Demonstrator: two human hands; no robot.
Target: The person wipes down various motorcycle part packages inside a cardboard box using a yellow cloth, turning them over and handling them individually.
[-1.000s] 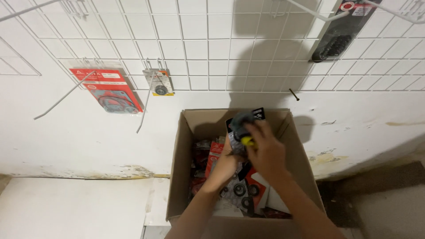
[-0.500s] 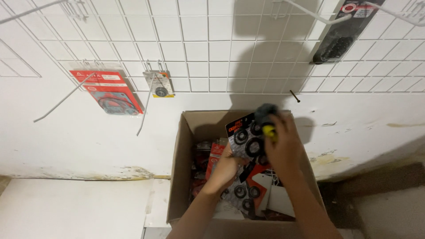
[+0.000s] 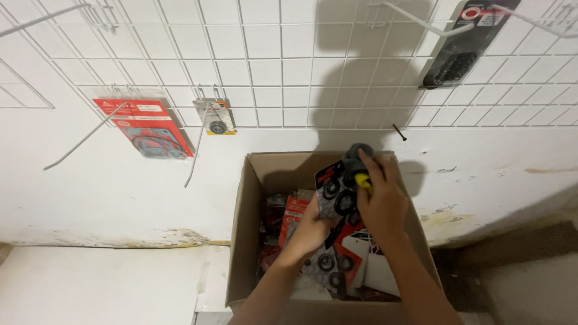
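Head view: the right hand [image 3: 380, 201] pinches a blister card of black rings [image 3: 337, 194] with a grey tool, raised over the open cardboard box [image 3: 241, 235]. The left hand [image 3: 313, 225] closes its grip on packets inside the box.

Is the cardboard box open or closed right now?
Open. The cardboard box has no flaps over its top, packaged parts show inside, and both hands reach in.

Packets [image 3: 337, 265] in box [image 3: 241, 241] below grid [image 3: 271, 66]
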